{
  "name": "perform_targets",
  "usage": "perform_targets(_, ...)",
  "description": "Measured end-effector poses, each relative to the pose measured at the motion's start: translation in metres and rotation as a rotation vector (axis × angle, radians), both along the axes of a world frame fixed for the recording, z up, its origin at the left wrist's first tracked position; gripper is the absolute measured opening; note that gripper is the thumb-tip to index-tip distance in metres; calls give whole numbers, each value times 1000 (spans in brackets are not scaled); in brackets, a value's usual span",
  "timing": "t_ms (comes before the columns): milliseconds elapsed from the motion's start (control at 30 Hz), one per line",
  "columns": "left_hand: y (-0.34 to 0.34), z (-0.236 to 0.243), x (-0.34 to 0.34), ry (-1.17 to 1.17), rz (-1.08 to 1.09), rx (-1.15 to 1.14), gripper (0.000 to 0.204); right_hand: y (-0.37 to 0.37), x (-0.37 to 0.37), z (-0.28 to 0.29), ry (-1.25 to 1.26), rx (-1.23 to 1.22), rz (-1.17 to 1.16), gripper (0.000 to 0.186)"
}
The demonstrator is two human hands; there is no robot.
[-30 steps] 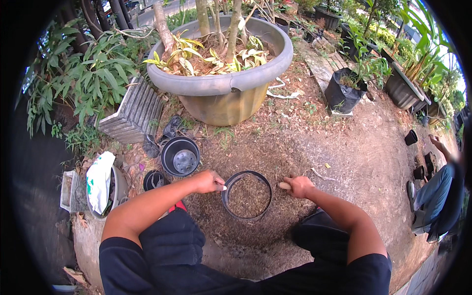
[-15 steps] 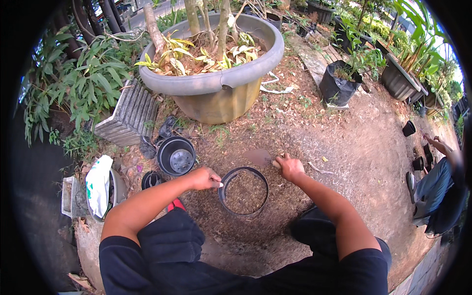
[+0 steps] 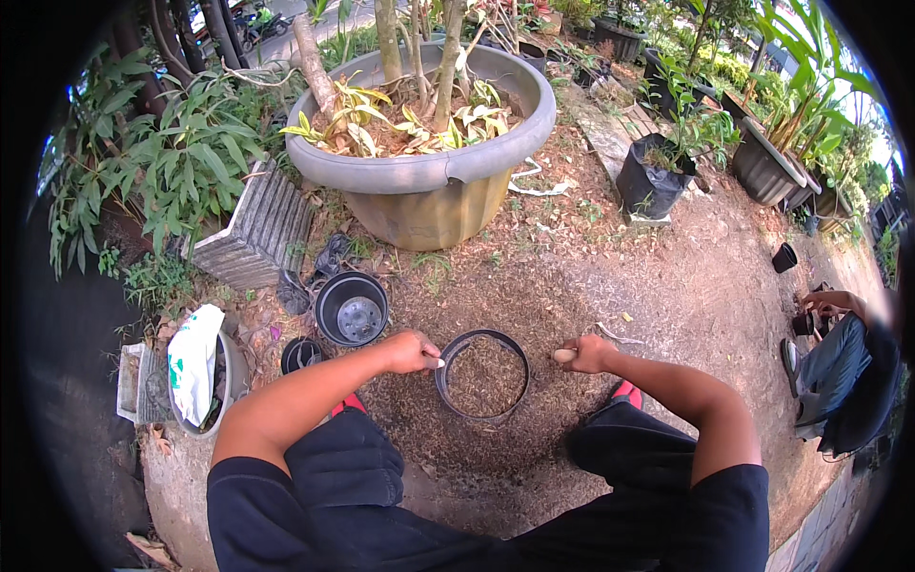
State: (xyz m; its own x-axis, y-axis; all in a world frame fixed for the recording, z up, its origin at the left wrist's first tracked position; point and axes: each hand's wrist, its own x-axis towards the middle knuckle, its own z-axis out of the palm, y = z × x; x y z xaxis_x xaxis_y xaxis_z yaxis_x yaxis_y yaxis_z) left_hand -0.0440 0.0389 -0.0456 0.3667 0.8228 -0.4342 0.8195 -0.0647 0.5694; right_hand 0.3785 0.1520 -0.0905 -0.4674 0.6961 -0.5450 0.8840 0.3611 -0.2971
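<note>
A round black pot [image 3: 439, 389], its rim seen from above, is filled with brown, crumbly soil [image 3: 484, 377] and stands on the ground between my legs. My left hand [image 3: 412, 353] is closed beside the pot's left rim. A small pale tip shows at its fingers, touching or almost touching the rim; what it is I cannot make out. To the right of the pot, my right hand [image 3: 593, 354] is wrapped round the trowel's pale wooden handle [image 3: 565, 356]. The trowel's blade cannot be made out now.
An empty black pot [image 3: 329, 310] and a smaller one [image 3: 301, 355] stand at left, near a white bag [image 3: 193, 367]. A huge planter [image 3: 419, 173] rises ahead. A black bag-planted plant [image 3: 650, 186] is at far right. Another person [image 3: 843, 357] crouches at the right edge.
My right hand has moved right and slightly down with the trowel, away from the far side of the pot. My left hand stays at the left rim. The view has shifted slightly.
</note>
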Motion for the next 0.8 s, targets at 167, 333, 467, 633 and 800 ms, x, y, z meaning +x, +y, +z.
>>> perform_targets(167,-1,0,-1,88,-11,-1,33,7,7,64,-37,123,-65,54)
perform_targets(333,-9,-3,5,88,-41,139,34,6,11,116,-28,216,-83,51)
perform_targets(467,-14,2,9,165,-62,158,35,-5,-5,143,16,210,-42,49)
perform_targets(633,-10,4,14,215,-71,86,37,-23,-31,149,49,251,33,51)
perform_targets(800,-9,7,19,278,-90,102,36,-34,-52,150,41,299,100,47)
